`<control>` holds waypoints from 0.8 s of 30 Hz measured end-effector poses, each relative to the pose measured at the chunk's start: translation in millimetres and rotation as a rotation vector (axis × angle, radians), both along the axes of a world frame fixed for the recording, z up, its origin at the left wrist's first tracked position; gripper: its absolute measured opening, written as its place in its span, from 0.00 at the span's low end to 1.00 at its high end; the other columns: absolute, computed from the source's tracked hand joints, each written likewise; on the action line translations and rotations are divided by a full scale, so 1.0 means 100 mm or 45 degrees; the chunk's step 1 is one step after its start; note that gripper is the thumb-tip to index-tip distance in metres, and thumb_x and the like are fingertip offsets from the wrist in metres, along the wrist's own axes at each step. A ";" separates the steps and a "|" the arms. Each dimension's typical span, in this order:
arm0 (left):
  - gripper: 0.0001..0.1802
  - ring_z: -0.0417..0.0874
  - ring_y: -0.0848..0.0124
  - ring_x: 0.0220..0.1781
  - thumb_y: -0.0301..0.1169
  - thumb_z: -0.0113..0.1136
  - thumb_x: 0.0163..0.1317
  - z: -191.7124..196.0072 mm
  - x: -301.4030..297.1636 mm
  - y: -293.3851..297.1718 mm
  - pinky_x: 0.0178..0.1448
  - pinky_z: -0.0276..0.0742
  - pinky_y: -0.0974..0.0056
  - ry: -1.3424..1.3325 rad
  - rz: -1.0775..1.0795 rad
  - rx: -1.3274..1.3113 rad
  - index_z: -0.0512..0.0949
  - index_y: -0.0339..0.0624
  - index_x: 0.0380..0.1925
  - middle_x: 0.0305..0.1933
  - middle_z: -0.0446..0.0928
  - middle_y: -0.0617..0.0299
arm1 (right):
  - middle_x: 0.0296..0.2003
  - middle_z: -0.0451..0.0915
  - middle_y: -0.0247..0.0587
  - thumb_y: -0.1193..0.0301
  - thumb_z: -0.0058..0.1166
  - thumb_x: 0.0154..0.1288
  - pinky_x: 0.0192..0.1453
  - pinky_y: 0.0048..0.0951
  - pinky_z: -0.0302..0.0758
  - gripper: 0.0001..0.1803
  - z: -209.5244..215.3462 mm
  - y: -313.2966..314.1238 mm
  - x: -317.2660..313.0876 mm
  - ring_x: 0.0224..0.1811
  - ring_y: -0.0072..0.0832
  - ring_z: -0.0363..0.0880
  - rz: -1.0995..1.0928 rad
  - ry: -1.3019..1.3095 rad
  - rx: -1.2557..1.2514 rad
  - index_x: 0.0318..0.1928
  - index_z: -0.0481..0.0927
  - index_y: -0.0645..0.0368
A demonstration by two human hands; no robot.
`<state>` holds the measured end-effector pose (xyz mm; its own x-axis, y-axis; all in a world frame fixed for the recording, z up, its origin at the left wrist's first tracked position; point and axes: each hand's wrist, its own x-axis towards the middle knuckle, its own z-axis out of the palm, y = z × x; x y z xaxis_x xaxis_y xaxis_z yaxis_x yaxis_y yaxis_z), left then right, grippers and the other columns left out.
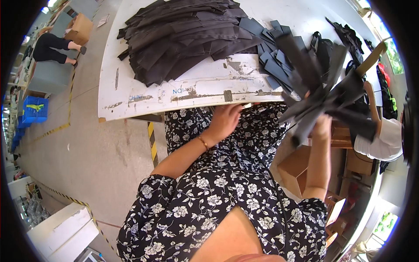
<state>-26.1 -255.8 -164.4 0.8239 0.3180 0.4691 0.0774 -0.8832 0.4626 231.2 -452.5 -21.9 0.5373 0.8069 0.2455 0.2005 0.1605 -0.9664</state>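
Note:
My right hand (322,125) grips a bundle of dark grey fabric strips (336,96), which fans out in all directions and is smeared by motion. The bundle is held up at the table's right front, covering part of what lies behind it. My left hand (225,121) is at the table's front edge, its fingers curled together. Next to its fingertips is a small white thing; whether the fingers hold it is unclear. On the white table (144,102) lies a large heap of dark fabric pieces (187,37). Beside it, shorter dark grey strips (277,56) are scattered.
A person in a white top (379,142) is at the right, with a bare arm near the bundle. Cardboard boxes (294,168) stand below on the right. Across the floor at left are a blue crate (35,110) and another person in dark clothes (50,47).

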 end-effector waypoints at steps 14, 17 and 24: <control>0.19 0.82 0.61 0.51 0.34 0.49 0.69 -0.50 -0.85 -0.03 0.59 0.74 0.58 0.197 0.024 -0.275 0.72 0.42 0.58 0.47 0.81 0.53 | 0.45 0.79 0.49 0.75 0.60 0.47 0.45 0.40 0.79 0.25 -1.50 1.37 -1.22 0.42 0.48 0.81 0.621 -1.037 -0.477 0.51 0.81 0.58; 0.18 0.82 0.66 0.40 0.24 0.52 0.63 -0.49 -0.81 0.01 0.59 0.68 0.59 0.407 -0.090 0.123 0.75 0.42 0.54 0.37 0.82 0.59 | 0.62 0.72 0.50 0.67 0.64 0.53 0.65 0.43 0.69 0.34 -2.20 1.67 -0.87 0.63 0.48 0.70 0.128 -1.635 -0.796 0.63 0.73 0.51; 0.19 0.79 0.64 0.35 0.23 0.51 0.58 -0.49 -0.70 0.22 0.53 0.67 0.61 0.202 -0.046 0.082 0.77 0.42 0.51 0.31 0.78 0.60 | 0.66 0.67 0.41 0.51 0.73 0.43 0.76 0.45 0.51 0.50 -1.77 1.75 -0.43 0.71 0.43 0.58 0.550 -1.101 -0.669 0.67 0.67 0.50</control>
